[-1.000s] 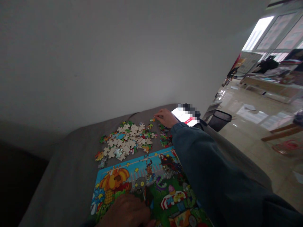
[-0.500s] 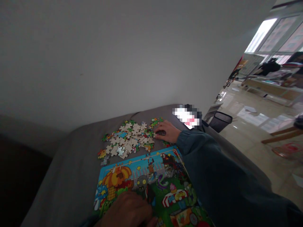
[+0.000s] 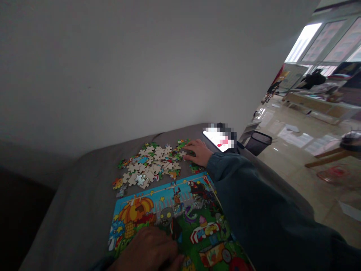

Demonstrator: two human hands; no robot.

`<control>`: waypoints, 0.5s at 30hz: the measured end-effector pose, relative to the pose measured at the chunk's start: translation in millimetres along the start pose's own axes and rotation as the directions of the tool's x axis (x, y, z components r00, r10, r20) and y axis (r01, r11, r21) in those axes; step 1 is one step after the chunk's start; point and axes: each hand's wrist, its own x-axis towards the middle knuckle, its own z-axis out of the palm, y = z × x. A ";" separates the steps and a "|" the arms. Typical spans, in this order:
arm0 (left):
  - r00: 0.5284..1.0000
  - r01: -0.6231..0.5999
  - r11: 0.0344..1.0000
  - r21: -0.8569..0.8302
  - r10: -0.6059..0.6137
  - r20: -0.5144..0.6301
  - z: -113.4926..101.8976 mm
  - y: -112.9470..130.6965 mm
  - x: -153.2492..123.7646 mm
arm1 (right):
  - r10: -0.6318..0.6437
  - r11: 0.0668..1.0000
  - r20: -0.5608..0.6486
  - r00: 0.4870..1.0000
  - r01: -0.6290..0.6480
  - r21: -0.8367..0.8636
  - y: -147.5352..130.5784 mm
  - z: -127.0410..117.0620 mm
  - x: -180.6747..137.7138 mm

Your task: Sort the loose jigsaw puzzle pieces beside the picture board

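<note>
My right hand reaches to the right side of a loose heap of jigsaw puzzle pieces. Its thumb and fingers are apart, with the tips at the heap's edge and nothing visibly held. Many pieces lie blank side up; others show green, orange or blue print. Below the heap lies a colourful cartoon puzzle board with a pumpkin and zombies. Over its lower part is my left hand, its fingers curled in. What they hold, if anything, is hidden.
A lit phone, partly blurred out, lies beyond my right hand. The grey cloth surface meets a pale wall. To the right, on the tiled floor, are a black mesh bin and a wooden stool.
My right hand's fingers have spread apart at the edge of the heap. My left hand stays curled over the board. The whole view has shifted slightly.
</note>
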 end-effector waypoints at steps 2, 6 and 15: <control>1.000 -0.007 1.000 0.002 0.007 -0.004 0.6 -0.6 0.0 | 0.009 1.000 0.018 1.000 -0.009 0.002 -4.8 3.6 0.0; 1.000 -0.031 0.999 -0.018 0.031 -0.003 1.1 -2.8 1.3 | 0.045 0.999 0.011 0.999 -0.046 0.017 -0.2 -0.4 3.8; 1.000 -0.009 1.000 -0.018 0.009 0.008 -1.9 -1.3 3.8 | -0.109 0.990 0.062 0.992 0.103 0.100 -15.6 -15.2 -2.9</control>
